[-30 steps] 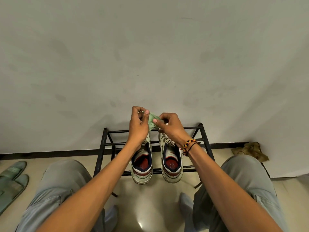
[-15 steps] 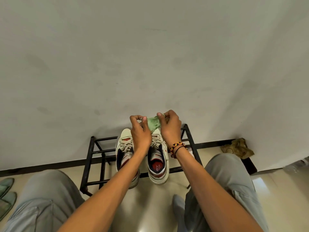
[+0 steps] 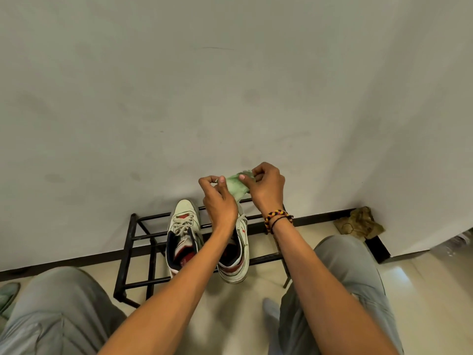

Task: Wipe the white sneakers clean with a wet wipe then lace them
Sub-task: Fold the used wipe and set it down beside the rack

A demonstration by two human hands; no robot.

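You hold a pale green wet wipe [image 3: 236,185] up in front of the wall, stretched between both hands. Your left hand [image 3: 219,199] pinches its left edge with thumb and forefinger; your right hand [image 3: 266,187] pinches its upper right part. Below them, 2 white sneakers with red and navy trim stand side by side on a black metal rack [image 3: 133,242]: the left sneaker [image 3: 183,234] shows its laces, while the right sneaker [image 3: 236,257] is partly hidden behind your left forearm. A beaded bracelet [image 3: 277,217] circles your right wrist. A crumpled brown cloth [image 3: 359,224] lies in the corner.

light: soft, even | glare: floor [image 3: 399,278] | shadows: faint | edges: wide-angle bending | focus: sharp
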